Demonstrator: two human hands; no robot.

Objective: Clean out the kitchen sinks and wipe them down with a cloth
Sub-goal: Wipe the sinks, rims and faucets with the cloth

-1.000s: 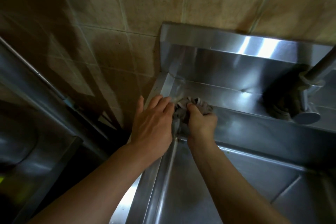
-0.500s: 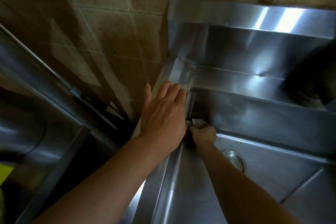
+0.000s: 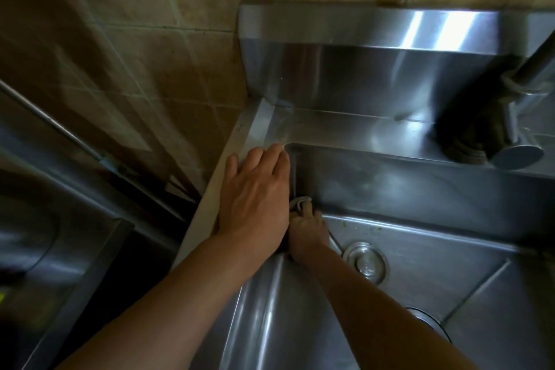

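Observation:
A stainless steel sink (image 3: pixel 390 189) fills the right half of the head view. My left hand (image 3: pixel 255 195) lies flat with straight fingers on the sink's left rim near the back corner. Down inside the basin, my right hand (image 3: pixel 306 231) grips a small grey cloth (image 3: pixel 298 203) and presses it into the bottom back-left corner. Most of the cloth is hidden under my fingers. A round drain (image 3: pixel 365 261) sits just right of my right wrist, and small green specks lie on the basin floor behind it.
The tap (image 3: pixel 516 117) stands on the back ledge at the right, its head over the basin edge. A steel backsplash (image 3: pixel 360 69) rises behind, against a tiled wall (image 3: pixel 150 54). A dark gap and another steel surface (image 3: pixel 45 249) lie left of the sink.
My right hand has carried the cloth from the rim's back-left corner down into the basin's bottom corner. My left hand has stayed on the left rim.

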